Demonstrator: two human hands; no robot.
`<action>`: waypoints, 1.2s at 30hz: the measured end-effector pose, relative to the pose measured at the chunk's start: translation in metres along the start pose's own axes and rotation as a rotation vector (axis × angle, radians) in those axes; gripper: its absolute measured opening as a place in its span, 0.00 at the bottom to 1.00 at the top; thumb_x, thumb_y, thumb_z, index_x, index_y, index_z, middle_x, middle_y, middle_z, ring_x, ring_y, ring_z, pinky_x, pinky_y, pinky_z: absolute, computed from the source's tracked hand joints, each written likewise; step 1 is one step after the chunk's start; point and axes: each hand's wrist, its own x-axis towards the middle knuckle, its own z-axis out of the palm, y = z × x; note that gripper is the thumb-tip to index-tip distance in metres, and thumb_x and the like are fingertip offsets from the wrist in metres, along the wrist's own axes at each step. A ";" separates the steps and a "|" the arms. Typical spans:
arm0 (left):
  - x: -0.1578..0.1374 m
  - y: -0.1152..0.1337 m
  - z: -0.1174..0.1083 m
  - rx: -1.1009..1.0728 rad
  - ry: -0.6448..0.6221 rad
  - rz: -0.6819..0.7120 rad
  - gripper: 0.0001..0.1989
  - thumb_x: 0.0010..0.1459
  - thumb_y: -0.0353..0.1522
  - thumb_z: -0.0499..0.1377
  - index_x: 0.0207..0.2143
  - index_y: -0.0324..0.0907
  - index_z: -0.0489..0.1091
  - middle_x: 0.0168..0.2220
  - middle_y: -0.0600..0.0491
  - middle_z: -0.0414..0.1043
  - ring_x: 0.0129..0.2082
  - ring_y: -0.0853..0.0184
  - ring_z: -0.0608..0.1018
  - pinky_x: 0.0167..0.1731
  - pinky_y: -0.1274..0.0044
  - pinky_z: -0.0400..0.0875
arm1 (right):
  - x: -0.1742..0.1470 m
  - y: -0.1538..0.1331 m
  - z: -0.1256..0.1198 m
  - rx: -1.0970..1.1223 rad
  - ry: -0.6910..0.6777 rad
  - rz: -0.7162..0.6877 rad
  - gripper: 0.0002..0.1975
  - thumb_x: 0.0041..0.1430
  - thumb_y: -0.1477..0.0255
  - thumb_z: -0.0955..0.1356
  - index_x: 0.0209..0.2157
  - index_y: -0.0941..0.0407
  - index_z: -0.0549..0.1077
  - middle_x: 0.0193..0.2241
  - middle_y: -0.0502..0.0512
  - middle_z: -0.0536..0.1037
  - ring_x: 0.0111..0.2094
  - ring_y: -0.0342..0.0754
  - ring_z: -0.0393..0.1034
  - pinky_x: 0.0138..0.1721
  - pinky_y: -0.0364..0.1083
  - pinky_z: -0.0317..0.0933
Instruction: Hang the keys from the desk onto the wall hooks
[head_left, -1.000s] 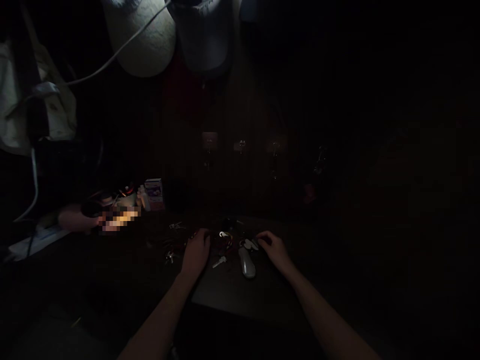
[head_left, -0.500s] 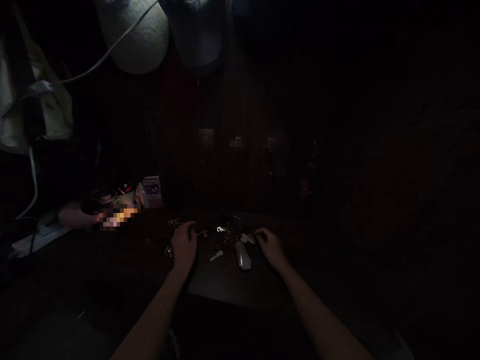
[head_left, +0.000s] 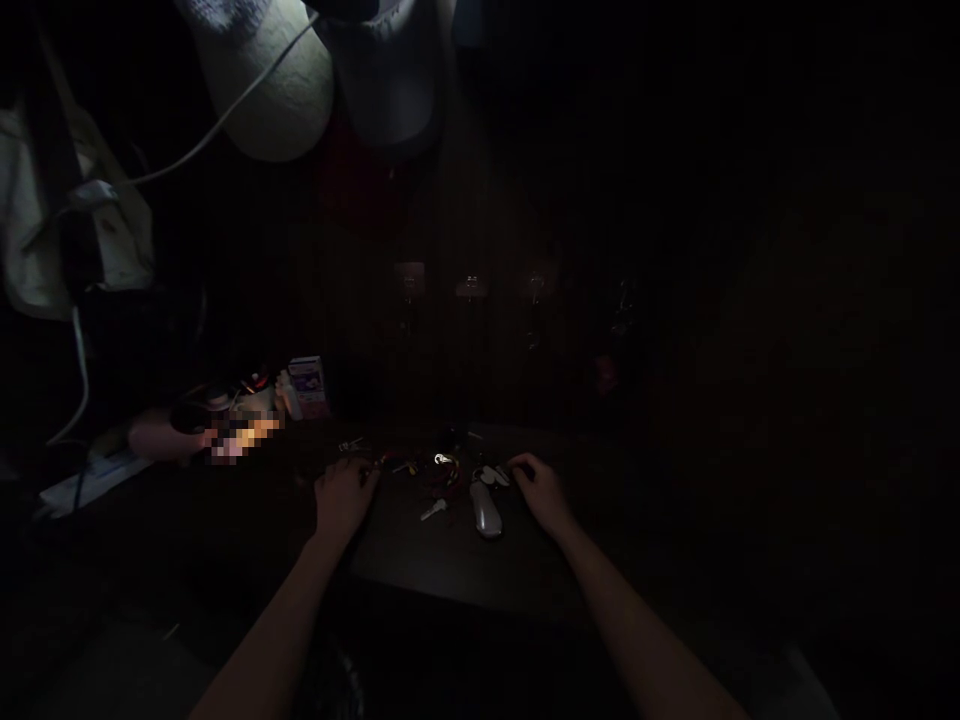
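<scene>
- Hands of one person lie palm down over a dimly lit desk (head_left: 450,570), well apart, with a cluster of small items between them.
- Left hand (head_left: 343,495), fingers bent and thumb slightly apart, sits at the cluster's left side; whether it has hold of anything cannot be told in the gloom.
- Right hand (head_left: 541,490), fingers curled and partly closed, brings its fingertips just beside two pale oval tags (head_left: 491,477); whether it grips or touches them cannot be told.
- Grey rounded object (head_left: 486,512) lies lengthwise below the tags, nearer the right hand than the left.
- Silver key (head_left: 433,511) lies slanted on the desk to the left of the grey object.
- Bright metal ring (head_left: 441,459) catches the light above the key, near dark and coloured pieces too dim to identify.
- Small metal pieces (head_left: 350,445) glint beyond the left hand.
- Purple-and-white box (head_left: 307,387) stands upright at the far left, beside a pale bottle (head_left: 289,395).
</scene>
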 end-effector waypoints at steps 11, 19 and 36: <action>0.005 0.020 -0.005 -0.732 0.040 0.035 0.16 0.53 0.41 0.53 0.40 0.43 0.69 0.39 0.53 0.74 0.41 0.64 0.75 0.43 0.74 0.65 | -0.003 -0.008 -0.003 0.082 0.115 -0.009 0.11 0.48 0.68 0.61 0.30 0.55 0.71 0.31 0.54 0.76 0.36 0.50 0.70 0.40 0.49 0.61; -0.010 0.048 0.000 -0.930 -0.050 0.095 0.17 0.47 0.35 0.60 0.41 0.44 0.68 0.40 0.54 0.73 0.41 0.66 0.74 0.44 0.74 0.65 | -0.015 -0.073 0.013 -0.003 -0.178 -0.205 0.15 0.52 0.74 0.61 0.42 0.52 0.71 0.42 0.54 0.74 0.46 0.48 0.66 0.48 0.49 0.58; -0.012 0.054 0.019 -1.005 -0.206 0.170 0.12 0.49 0.32 0.56 0.39 0.44 0.69 0.40 0.53 0.74 0.41 0.65 0.75 0.45 0.73 0.66 | -0.002 -0.092 0.028 0.078 -0.219 -0.195 0.14 0.56 0.67 0.62 0.44 0.51 0.69 0.41 0.52 0.76 0.43 0.48 0.69 0.45 0.48 0.60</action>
